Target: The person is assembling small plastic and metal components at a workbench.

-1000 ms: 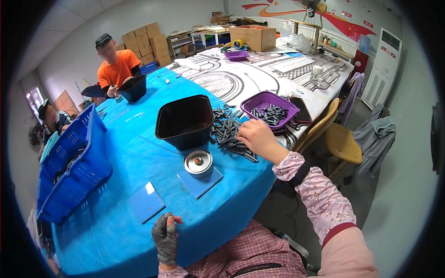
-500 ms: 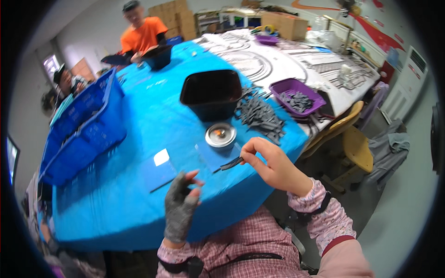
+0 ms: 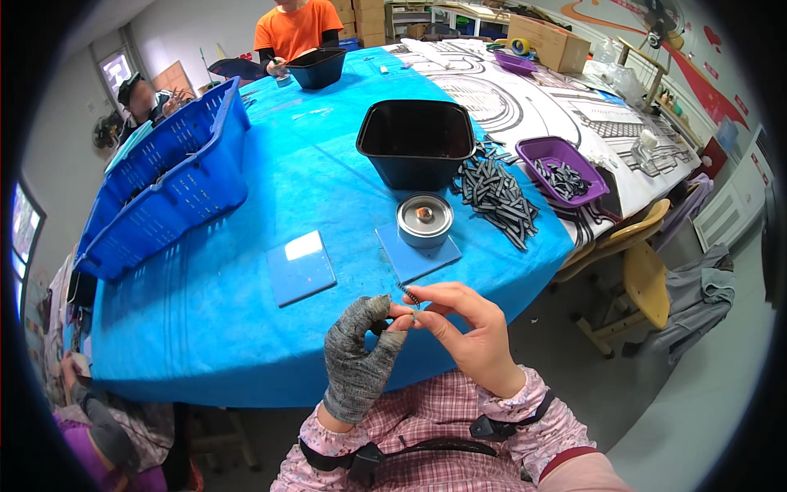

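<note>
A small black ribbed strip (image 3: 409, 296) is between my hands, close to the table's front edge. My right hand (image 3: 475, 330), bare, is closed in a pinch on it. Its thumb and fingers hide part of the strip. My left hand (image 3: 361, 353), in a grey fingerless glove, has its fingertips pinched together at the strip's lower end, meeting my right fingertips. Beyond the hands stands a round metal tin (image 3: 423, 239) with an orange spot at its centre. Under it is a blue square tile (image 3: 402, 266). A second blue tile (image 3: 302, 279) lies to the left.
A black bin (image 3: 414, 176) stands behind the tin, beside a pile of grey strips (image 3: 496, 193). More strips fill a purple basket (image 3: 602, 189). A large blue crate (image 3: 205, 184) stands left. A person in orange (image 3: 295, 29) works across the table by another black bin (image 3: 320, 74).
My right hand has drawn back toward me with the ribbed strip, away from the tin. My left hand has moved right and its fingers have closed at the strip. The view has shifted.
</note>
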Available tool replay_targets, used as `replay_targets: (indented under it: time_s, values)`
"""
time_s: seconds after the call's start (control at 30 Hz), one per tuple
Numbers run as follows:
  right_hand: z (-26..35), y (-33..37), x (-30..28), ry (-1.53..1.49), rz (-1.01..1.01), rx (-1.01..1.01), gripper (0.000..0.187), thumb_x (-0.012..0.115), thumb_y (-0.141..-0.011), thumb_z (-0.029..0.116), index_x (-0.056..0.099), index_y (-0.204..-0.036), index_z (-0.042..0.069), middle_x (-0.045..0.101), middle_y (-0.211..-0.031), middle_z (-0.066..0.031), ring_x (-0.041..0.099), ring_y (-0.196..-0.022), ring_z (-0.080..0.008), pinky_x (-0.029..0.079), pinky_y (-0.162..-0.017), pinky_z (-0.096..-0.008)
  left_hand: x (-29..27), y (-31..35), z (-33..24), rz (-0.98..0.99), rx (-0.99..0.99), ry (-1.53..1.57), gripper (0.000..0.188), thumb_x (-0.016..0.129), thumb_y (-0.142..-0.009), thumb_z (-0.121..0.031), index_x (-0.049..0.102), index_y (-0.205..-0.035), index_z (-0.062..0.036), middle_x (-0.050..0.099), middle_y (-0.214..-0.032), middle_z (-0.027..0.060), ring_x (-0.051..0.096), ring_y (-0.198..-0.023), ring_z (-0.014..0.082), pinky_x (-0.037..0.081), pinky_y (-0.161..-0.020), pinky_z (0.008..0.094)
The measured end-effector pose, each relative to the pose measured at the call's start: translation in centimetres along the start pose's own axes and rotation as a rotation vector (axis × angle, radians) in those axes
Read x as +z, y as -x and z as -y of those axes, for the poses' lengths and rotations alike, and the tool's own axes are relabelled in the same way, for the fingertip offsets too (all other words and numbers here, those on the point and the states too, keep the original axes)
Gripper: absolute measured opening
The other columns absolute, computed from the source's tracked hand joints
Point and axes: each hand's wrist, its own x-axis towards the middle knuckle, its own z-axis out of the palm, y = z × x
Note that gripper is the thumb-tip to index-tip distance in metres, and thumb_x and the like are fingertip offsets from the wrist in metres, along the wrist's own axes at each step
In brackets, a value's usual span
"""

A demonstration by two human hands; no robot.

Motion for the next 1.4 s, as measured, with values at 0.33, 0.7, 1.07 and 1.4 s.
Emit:
replay_targets:
  time_s: [0.33,0.7,1.07,1.4]
  values:
    - [-0.1,0.0,-0.7,-0.463,0.01,0.386,0.017,0.065,-0.091,0.013,0.063,-0.102,0.001,0.067,-0.095,-0.0047,0.062,-0.086,-0.0095,0.051,-0.073,-0.0233,0.2,-0.6,-2.2,-0.006,-0.081,-0.043,0.025,0.074,-0.08,-0.005,0.062,-0.102,-0.0031,0.064,-0.089,0.0034,0.055,-0.069,0.0082,0.045,-0.064,0.0223]
    - [-0.1,-0.1,-0.3,-0.465,0.022,0.415,0.019,0.065,-0.092,0.018,0.063,-0.103,0.002,0.067,-0.095,-0.0034,0.062,-0.087,-0.0083,0.05,-0.073,-0.0223,0.2,-0.5,0.1,-0.048,0.142,-0.109,0.032,0.073,-0.08,-0.001,0.061,-0.109,-0.0073,0.067,-0.088,0.005,0.057,-0.064,0.0103,0.047,-0.056,0.0232]
    - [-0.6,0.2,-0.3,-0.476,0.025,0.4,0.02,0.066,-0.091,0.019,0.064,-0.102,0.002,0.067,-0.092,-0.0031,0.062,-0.086,-0.0076,0.048,-0.07,-0.0212,0.3,-0.2,-1.3,-0.081,-0.086,-0.022,0.018,0.072,-0.082,-0.003,0.063,-0.098,-0.0012,0.065,-0.09,0.0042,0.06,-0.078,0.0105,0.05,-0.072,0.0258]
    - [-0.5,0.2,0.1,-0.359,-0.003,0.319,0.018,0.065,-0.092,0.017,0.063,-0.098,0.001,0.066,-0.089,-0.0034,0.061,-0.08,-0.0074,0.048,-0.069,-0.022,0.3,-0.2,-1.0,-0.085,-0.018,-0.043,0.02,0.071,-0.083,-0.004,0.063,-0.101,-0.0023,0.066,-0.087,0.0051,0.06,-0.073,0.0111,0.049,-0.067,0.0253]
